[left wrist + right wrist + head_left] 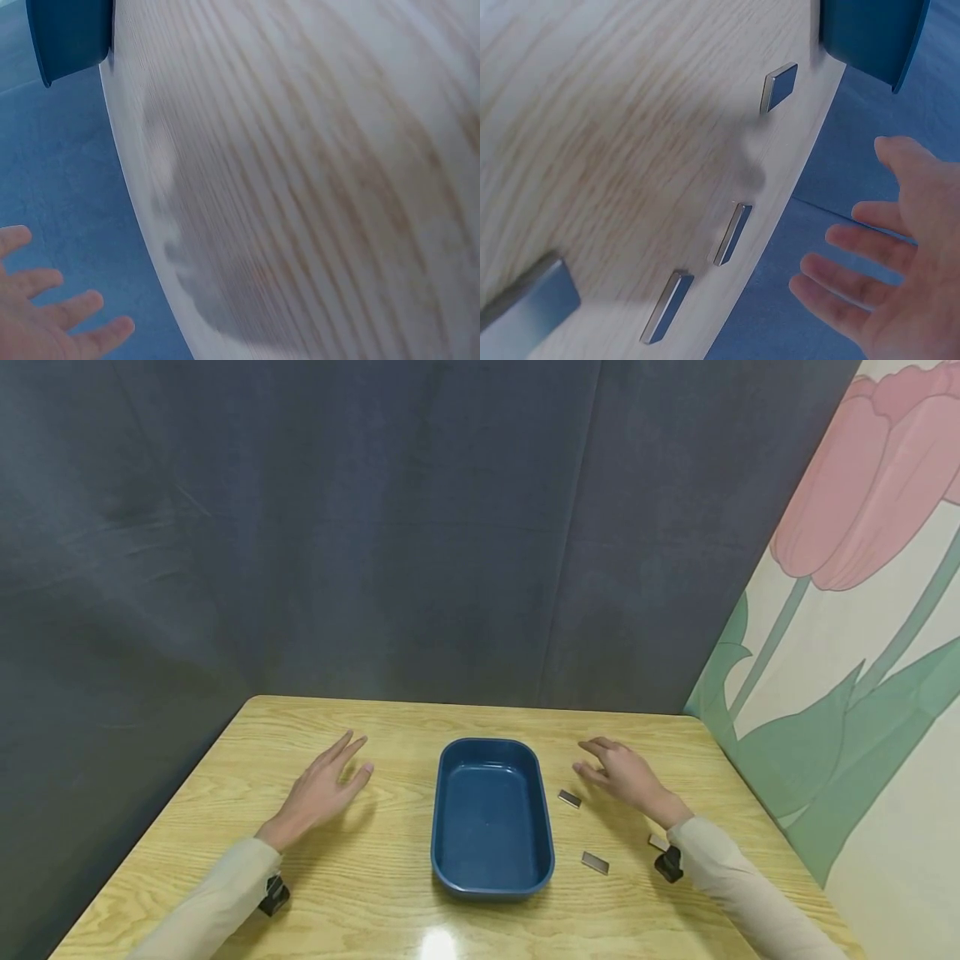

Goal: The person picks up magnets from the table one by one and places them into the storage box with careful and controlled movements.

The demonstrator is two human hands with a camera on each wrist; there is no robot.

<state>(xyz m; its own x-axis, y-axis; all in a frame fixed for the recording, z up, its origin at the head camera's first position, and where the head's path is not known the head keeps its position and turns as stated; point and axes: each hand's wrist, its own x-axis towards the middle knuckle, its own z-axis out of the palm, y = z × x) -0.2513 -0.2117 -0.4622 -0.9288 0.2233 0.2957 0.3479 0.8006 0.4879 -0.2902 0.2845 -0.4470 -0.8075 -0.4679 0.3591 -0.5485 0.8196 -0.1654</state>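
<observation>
A dark blue rectangular tub (492,892) with rounded corners stands on the wooden table. Left of it my left hand (322,789) hovers with fingers spread, holding nothing; the left wrist view shows the same hand (52,322) with its fingers apart. On the tub's other side, my right hand (628,777) is raised above the table with relaxed fingers and nothing in them. Small flat rectangular metallic pieces lie near it: one (570,798) beside the tub, another (596,862) closer to me, and one (658,842) partly hidden by the wrist.
Several of these pieces show in the right wrist view, including a large-looking near one (536,311) cut off by the frame. The wooden table (360,902) ends at a dark curtain (390,543) behind. A tulip-patterned wall (840,693) borders its right side.
</observation>
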